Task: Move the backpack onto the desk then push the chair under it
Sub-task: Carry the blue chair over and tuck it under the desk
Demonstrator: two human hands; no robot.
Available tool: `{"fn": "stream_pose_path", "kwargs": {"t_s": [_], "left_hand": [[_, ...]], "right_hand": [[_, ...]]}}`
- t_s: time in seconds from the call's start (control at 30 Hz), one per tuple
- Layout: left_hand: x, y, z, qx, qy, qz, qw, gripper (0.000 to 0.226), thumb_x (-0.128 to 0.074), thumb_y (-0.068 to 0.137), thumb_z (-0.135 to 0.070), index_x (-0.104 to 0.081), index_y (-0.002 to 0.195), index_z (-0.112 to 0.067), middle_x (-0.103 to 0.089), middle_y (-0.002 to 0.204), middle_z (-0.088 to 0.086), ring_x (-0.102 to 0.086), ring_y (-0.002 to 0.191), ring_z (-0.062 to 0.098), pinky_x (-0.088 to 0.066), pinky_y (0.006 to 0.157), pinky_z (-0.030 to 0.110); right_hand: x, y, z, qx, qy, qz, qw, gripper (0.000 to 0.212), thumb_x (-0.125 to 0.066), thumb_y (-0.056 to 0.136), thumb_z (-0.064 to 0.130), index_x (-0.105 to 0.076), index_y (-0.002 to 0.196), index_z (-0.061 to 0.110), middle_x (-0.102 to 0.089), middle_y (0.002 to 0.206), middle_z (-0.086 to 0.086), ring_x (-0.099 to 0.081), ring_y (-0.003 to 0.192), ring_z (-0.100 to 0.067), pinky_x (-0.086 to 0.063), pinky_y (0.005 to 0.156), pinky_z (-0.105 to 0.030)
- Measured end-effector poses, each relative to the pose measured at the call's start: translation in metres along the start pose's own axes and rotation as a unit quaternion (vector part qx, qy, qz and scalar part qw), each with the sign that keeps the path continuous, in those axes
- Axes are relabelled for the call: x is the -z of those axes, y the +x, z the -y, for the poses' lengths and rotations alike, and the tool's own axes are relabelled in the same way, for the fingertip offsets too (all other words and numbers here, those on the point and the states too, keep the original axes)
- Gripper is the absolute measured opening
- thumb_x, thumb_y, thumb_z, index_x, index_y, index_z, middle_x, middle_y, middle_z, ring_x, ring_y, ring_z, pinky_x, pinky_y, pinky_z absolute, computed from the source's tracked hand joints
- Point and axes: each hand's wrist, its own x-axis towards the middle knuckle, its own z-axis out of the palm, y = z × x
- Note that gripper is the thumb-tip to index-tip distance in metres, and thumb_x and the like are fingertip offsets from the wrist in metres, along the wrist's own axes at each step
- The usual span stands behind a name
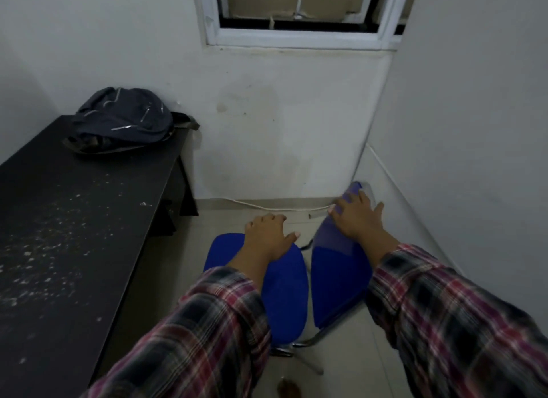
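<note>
A dark blue backpack [124, 120] lies slumped on the far end of the black desk [59, 219], against the wall. The blue chair [289, 285] stands on the floor to the right of the desk, its seat toward the desk and its backrest [338, 267] to the right. My left hand [271, 234] lies over the far edge of the seat, fingers curled down around it. My right hand [357, 215] lies flat on the backrest near its top, fingers spread over the edge. Both arms are in plaid sleeves.
The desk top is speckled with white dust. A white cable [267, 206] runs along the base of the far wall and up the right wall. A window [299, 15] sits above. The right wall stands close beside the chair. Pale floor tiles lie between chair and wall.
</note>
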Motion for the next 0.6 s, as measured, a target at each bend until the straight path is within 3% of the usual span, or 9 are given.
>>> {"fn": "stream_pose_path", "kwargs": {"t_s": [0.27,0.47,0.6], "left_hand": [[-0.031,-0.006,-0.099,-0.096,-0.017,0.027,0.995,0.075,-0.041,0.090,-0.062,-0.027,0.150,-0.020,-0.034,0.155,0.008,-0.032,0.139,0.030,-0.026,0.113,0.047],[-0.061,0.004,-0.157,-0.064,-0.093,0.058,0.992,0.109,-0.050,0.075,-0.077,-0.009,0.155,-0.015,-0.020,0.161,0.009,-0.026,0.144,0.031,-0.028,0.115,0.050],[-0.091,0.013,-0.190,-0.010,-0.154,0.013,0.988,0.110,-0.064,0.078,-0.060,-0.001,0.155,-0.011,-0.013,0.162,0.010,-0.022,0.147,0.028,-0.027,0.117,0.047]], "right_hand": [[0.011,-0.006,-0.081,0.024,0.029,0.037,0.999,0.052,-0.026,0.102,0.045,-0.025,0.152,0.031,-0.014,0.163,-0.004,-0.014,0.149,-0.026,-0.013,0.117,-0.061],[0.012,0.018,-0.116,0.073,0.055,0.058,0.994,0.053,-0.024,0.101,0.051,-0.018,0.152,0.039,-0.014,0.163,-0.004,-0.016,0.149,-0.027,-0.013,0.117,-0.059],[0.014,0.047,-0.128,0.097,0.079,0.060,0.990,0.054,-0.027,0.099,0.055,-0.021,0.151,0.040,-0.012,0.164,-0.005,-0.014,0.150,-0.028,-0.011,0.118,-0.054]]}}
